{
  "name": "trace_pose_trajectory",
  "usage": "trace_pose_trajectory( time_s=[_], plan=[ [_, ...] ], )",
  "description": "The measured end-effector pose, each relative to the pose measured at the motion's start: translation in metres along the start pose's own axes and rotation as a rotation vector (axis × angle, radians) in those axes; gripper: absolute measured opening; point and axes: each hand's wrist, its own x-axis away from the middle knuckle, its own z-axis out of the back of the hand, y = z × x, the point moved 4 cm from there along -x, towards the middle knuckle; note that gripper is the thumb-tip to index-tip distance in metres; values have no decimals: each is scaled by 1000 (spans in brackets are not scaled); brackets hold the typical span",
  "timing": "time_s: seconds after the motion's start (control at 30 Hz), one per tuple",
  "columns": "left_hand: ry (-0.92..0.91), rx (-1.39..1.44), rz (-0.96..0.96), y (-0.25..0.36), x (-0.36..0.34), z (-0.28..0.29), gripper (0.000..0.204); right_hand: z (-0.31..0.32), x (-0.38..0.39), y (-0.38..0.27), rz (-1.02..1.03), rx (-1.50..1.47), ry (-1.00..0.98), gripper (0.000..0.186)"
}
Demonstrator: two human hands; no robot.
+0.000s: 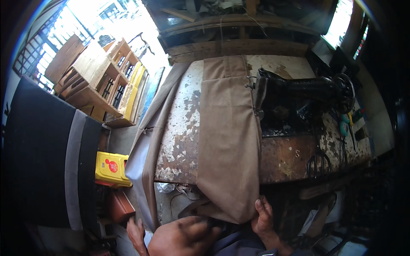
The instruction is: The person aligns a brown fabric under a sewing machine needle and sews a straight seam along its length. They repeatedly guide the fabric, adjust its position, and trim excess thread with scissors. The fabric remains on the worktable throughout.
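Observation:
A long brown cloth, seamed near its top, lies across the worn sewing table and drapes over its front edge towards my lap. At its lower right corner my right hand rests against the edge, fingers pointing up and slightly apart. My left hand is low on the left, beside a second hanging length of grey-brown cloth with a pale underside; its fingers look loose, with nothing seen in them. A black sewing machine stands right of the brown cloth, whose right edge runs close by the needle end.
The table has peeling white paint. Scissors and small green items lie on its right. Left are a yellow container, a red-brown box, a wooden shelf unit and a large black panel. My bare knee is below.

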Motion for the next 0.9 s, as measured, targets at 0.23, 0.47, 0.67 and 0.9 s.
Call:
trace_pose_trajectory(
  time_s=[0.23,0.47,0.67,0.9],
  plan=[
    [-131,778,-1362,382,66,158,32,1,18,-3,116,760,162,15],
    [-299,544,-1763,460,131,133,62,6,38,1,143,964,145,21],
    [-125,321,-1761,448,120,100,78,24,-13,-4,346,801,142,32],
    [-108,268,-1754,450,115,94,76,14,-40,-25,100,606,-225,27]
  ],
)
